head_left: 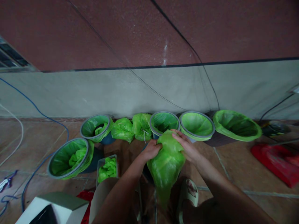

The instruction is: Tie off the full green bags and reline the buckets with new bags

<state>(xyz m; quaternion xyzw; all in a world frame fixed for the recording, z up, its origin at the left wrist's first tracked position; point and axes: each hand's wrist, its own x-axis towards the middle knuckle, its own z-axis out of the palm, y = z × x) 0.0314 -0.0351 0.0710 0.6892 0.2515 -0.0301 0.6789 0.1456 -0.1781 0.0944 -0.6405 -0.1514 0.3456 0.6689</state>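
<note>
A green bin liner [166,161] hangs between my hands in front of my legs, its lower end tapering toward the floor. My left hand [153,150] is closed on its upper left edge. On the upper right side my right hand [183,141] grips the plastic, fingers reaching over the top. Behind the liner stands something dark, mostly hidden. Just beyond my hands is a grey-rimmed bin [178,121] lined in green, and to its right another lined bin [197,123].
A wider lined bin [237,126] stands at right near a red object [275,163]. Two bundled green bags [122,129], more lined bins [67,158] and a clear tub [116,157] of green plastic stand left. A white box [63,207] and blue cable [25,186] lie lower left.
</note>
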